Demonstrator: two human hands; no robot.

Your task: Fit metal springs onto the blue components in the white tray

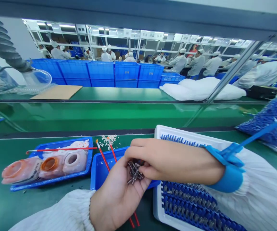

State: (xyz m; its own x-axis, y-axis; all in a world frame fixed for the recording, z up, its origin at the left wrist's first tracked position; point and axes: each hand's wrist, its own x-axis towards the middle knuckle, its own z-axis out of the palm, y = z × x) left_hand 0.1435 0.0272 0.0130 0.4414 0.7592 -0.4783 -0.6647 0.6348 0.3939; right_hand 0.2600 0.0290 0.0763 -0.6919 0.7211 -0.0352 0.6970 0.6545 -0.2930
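Note:
My left hand is cupped palm up and holds a small pile of dark metal springs. My right hand reaches across from the right, its fingertips pinching into that pile. Both hands hover over a small blue tray and the left edge of a white tray with blue slotted racks holding rows of the small metal parts. Two red-handled brushes lie across the small blue tray and pass under my left hand.
A blue tray at the left holds several taped rolls and a red brush. White granules lie on the green belt. A bag of blue parts is at the right. Blue crates, white bags and seated workers are across the line.

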